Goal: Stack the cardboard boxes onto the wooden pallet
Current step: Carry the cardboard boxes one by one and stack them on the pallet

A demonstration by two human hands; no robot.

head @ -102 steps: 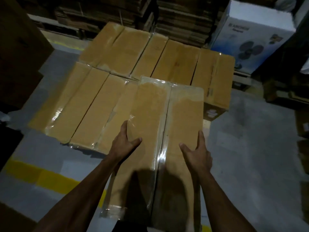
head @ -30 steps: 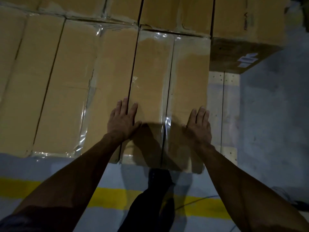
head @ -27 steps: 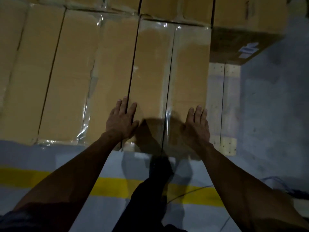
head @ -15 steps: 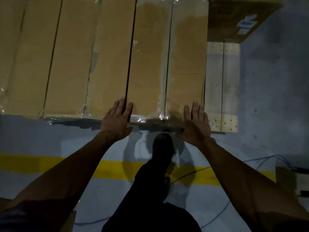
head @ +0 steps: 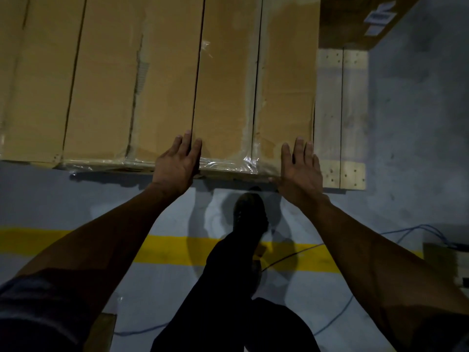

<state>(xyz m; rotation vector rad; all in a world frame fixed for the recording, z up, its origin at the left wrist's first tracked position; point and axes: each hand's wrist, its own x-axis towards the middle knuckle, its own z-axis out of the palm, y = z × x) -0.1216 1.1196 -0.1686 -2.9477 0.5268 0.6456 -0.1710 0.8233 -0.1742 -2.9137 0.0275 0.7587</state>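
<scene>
Cardboard boxes lie side by side on the wooden pallet, filling it up to its near edge. Left hand and right hand press flat on the wrapped pair's near end, fingers straight, gripping nothing; bare planks show at the pallet's right edge.

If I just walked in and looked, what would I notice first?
First, the two hands: the left hand and right hand lie flat, fingers straight, on the near end of a plastic-wrapped cardboard box pair. It sits in a row of long cardboard boxes filling the top of the picture. Bare wooden pallet boards show to its right, and a bright yellow floor line runs across the grey floor below.
</scene>
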